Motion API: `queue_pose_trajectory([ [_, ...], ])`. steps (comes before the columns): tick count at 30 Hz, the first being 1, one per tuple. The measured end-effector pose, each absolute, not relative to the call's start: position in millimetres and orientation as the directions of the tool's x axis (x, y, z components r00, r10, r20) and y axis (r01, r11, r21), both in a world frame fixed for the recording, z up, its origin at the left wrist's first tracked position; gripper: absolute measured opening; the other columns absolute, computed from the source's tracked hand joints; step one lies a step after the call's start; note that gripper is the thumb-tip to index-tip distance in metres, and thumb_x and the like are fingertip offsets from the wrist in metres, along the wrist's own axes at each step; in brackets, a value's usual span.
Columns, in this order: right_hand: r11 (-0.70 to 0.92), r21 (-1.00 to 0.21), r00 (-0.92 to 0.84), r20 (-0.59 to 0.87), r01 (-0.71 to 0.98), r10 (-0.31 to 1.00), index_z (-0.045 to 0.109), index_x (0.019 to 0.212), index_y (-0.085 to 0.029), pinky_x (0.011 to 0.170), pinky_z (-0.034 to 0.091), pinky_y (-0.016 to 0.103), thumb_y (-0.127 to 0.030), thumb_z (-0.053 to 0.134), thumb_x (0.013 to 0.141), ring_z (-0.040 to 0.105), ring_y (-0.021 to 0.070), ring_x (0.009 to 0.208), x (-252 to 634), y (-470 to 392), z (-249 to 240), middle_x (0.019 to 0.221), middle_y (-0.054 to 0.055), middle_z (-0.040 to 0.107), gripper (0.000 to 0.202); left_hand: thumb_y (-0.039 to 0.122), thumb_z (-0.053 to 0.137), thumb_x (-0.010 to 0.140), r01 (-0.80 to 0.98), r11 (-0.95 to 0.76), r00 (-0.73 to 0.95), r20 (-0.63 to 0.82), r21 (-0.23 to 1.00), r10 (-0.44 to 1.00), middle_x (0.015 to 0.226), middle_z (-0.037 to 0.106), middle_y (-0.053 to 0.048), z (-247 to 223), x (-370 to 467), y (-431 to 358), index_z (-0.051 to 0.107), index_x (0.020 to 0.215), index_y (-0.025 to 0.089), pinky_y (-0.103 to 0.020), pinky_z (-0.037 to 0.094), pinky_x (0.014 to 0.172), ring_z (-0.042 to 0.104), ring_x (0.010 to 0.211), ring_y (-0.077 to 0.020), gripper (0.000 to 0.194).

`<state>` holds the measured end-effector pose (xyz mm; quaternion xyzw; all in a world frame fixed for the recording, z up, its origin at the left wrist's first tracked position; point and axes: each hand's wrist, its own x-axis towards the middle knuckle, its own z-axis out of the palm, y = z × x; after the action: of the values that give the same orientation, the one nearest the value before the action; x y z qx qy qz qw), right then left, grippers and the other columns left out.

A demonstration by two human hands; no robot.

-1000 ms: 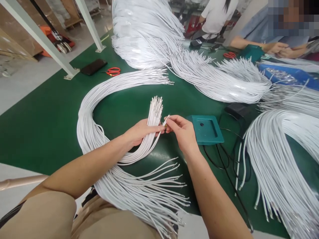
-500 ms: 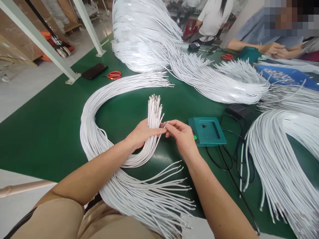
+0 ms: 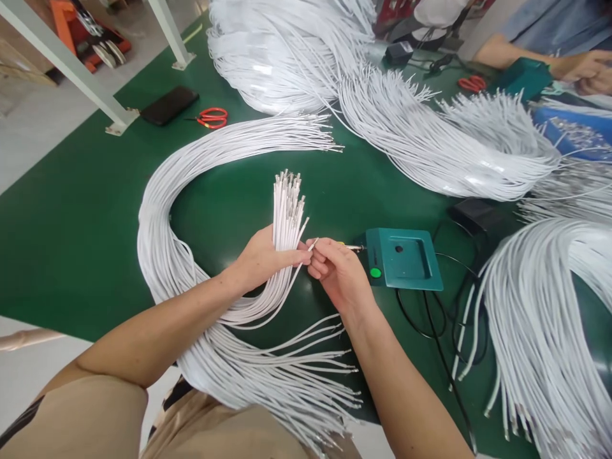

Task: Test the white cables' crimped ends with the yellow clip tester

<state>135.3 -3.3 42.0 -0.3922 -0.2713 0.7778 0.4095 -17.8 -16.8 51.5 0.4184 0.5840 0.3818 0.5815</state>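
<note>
My left hand [image 3: 268,258] is wrapped round an upright bundle of white cables [image 3: 287,217] with metal-tipped ends. Just right of it, my right hand [image 3: 337,264] pinches the tip of a single white cable [image 3: 313,245] between thumb and fingers, close to my left thumb. The bundle curves down and left below my left hand. Another curved bundle of white cables [image 3: 162,191] lies around to the left, and loose cable ends [image 3: 306,376] fan out near my body. A green device [image 3: 406,258] with a lit green button sits right of my right hand.
Red scissors [image 3: 213,118] and a dark phone [image 3: 171,105] lie at the back left. Large white cable piles [image 3: 287,57] fill the back, with more cables [image 3: 526,306] at the right. A person's hands [image 3: 586,70] are at a blue tray [image 3: 574,134]. Black cords [image 3: 435,338] cross the right side.
The view has shifted, so the green device and right-hand cables appear farther right. Both hands keep their grips, and a single cable tip now shows clearly at my right fingertips.
</note>
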Motion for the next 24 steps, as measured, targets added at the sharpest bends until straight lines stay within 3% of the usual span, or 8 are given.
queue_pose_trajectory([
  [4, -0.596, -0.655, -0.437, -0.416, -0.464, 0.797, 0.061, 0.061, -0.016, 0.046, 0.03, 0.022, -0.025, 0.067, 0.072, 0.032, 0.0058, 0.047, 137, -1, 40, 0.054, -0.005, 0.039, 0.015, 0.029, 0.076, 0.065, 0.04, 0.388, 0.089, -0.39, 0.921, 0.916, 0.072, 0.07, -0.005, 59, -17, -17, 0.064, 0.079, 0.014, -0.031, 0.052, 0.069, 0.066, 0.07, -0.0188, 0.024],
  [7, -0.611, -0.641, -0.484, -0.394, -0.465, 0.781, 0.061, 0.062, -0.017, 0.049, 0.035, 0.023, -0.037, 0.063, 0.077, 0.043, 0.0091, 0.05, 140, 0, 39, 0.054, -0.003, 0.045, 0.026, 0.026, 0.075, 0.066, 0.015, 0.383, 0.138, -0.382, 0.923, 0.914, 0.073, 0.071, -0.006, 61, -15, -18, 0.064, 0.078, 0.013, -0.031, 0.054, 0.069, 0.068, 0.069, -0.0194, 0.02],
  [10, -0.608, -0.689, -0.485, -0.406, -0.395, 0.775, 0.063, 0.064, -0.017, 0.047, 0.034, 0.024, -0.051, 0.062, 0.077, 0.042, 0.0098, 0.046, 142, 0, 39, 0.048, -0.005, 0.038, 0.036, 0.024, 0.075, 0.066, 0.029, 0.348, 0.183, -0.348, 0.937, 0.92, 0.077, 0.072, -0.007, 57, -15, -22, 0.065, 0.079, 0.013, -0.033, 0.055, 0.071, 0.069, 0.071, -0.0204, 0.02],
  [13, -0.583, -0.734, -0.492, -0.386, -0.349, 0.78, 0.056, 0.056, -0.017, 0.047, 0.032, 0.022, -0.047, 0.07, 0.072, 0.039, 0.0082, 0.046, 143, -2, 41, 0.046, -0.007, 0.034, 0.036, 0.026, 0.075, 0.067, 0.027, 0.309, 0.221, -0.307, 0.951, 0.926, 0.082, 0.073, -0.009, 52, -15, -25, 0.065, 0.082, 0.012, -0.034, 0.056, 0.074, 0.07, 0.074, -0.0215, 0.023],
  [19, -0.599, -0.713, -0.558, -0.348, -0.365, 0.753, 0.047, 0.053, -0.018, 0.056, 0.039, 0.023, -0.05, 0.07, 0.072, 0.043, 0.0088, 0.053, 143, -3, 45, 0.05, -0.006, 0.039, 0.043, 0.027, 0.077, 0.063, -0.035, 0.287, 0.142, -0.28, 0.957, 0.949, 0.08, 0.072, -0.006, 51, -15, -25, 0.063, 0.083, 0.013, -0.031, 0.055, 0.07, 0.068, 0.071, -0.018, 0.028],
  [24, -0.429, -0.836, -0.4, -0.282, -0.344, 0.872, 0.057, 0.065, -0.017, 0.055, 0.038, 0.023, -0.046, 0.071, 0.071, 0.046, 0.0082, 0.054, 140, -5, 46, 0.06, -0.004, 0.051, 0.033, 0.023, 0.077, 0.062, -0.142, 0.28, 0.133, -0.262, 0.949, 0.956, 0.077, 0.07, -0.003, 50, -16, -25, 0.06, 0.09, 0.014, -0.028, 0.052, 0.067, 0.067, 0.069, -0.0161, 0.034],
])
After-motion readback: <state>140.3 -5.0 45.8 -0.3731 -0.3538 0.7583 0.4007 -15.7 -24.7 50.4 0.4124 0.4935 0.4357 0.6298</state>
